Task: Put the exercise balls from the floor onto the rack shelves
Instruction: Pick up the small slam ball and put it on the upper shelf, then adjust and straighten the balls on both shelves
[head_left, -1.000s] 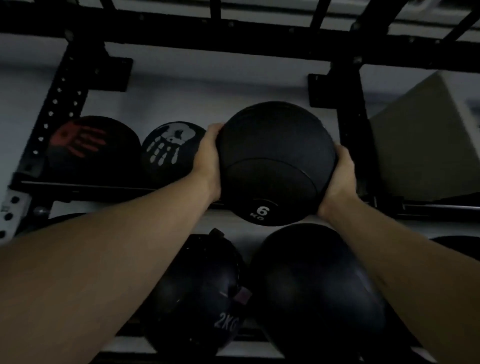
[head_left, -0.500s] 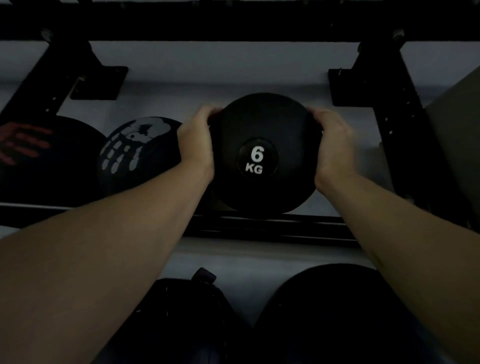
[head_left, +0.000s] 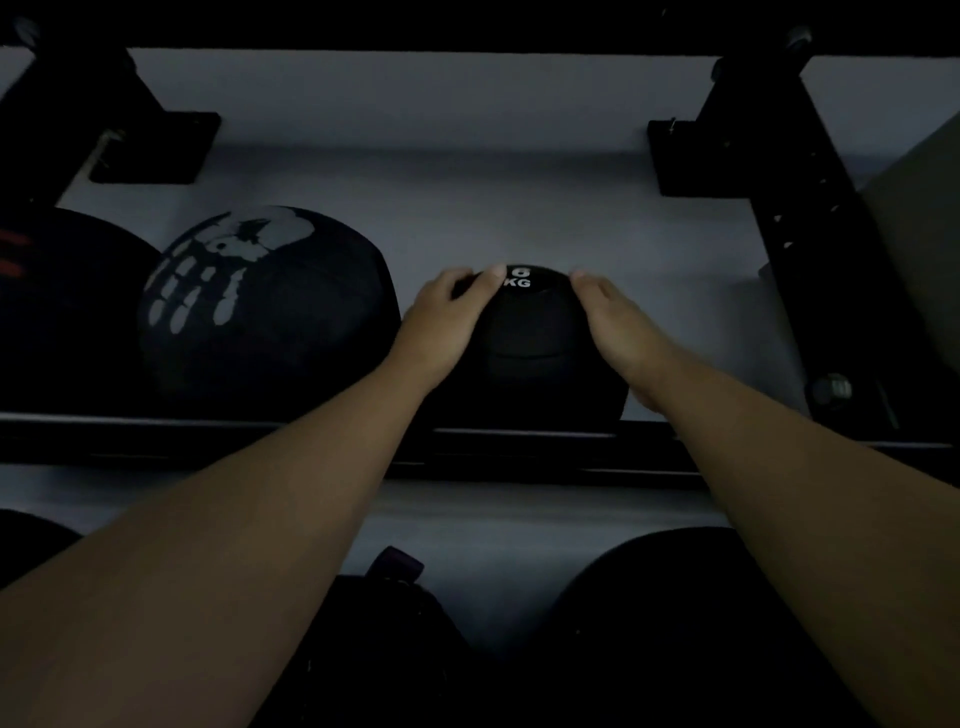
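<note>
ball (head_left: 530, 348): black, marked 6 kg, sitting on the shelf rail (head_left: 208, 423)
left hand (head_left: 447, 325): fingers curled over its top
right hand (head_left: 621, 332): fingers cupping its side
neighbour: handprint ball (head_left: 260, 306), just left

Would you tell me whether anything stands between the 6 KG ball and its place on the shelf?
Nothing visible does: the 6 KG ball already sits on the shelf rail, right of the handprint ball, both hands on it.
</note>
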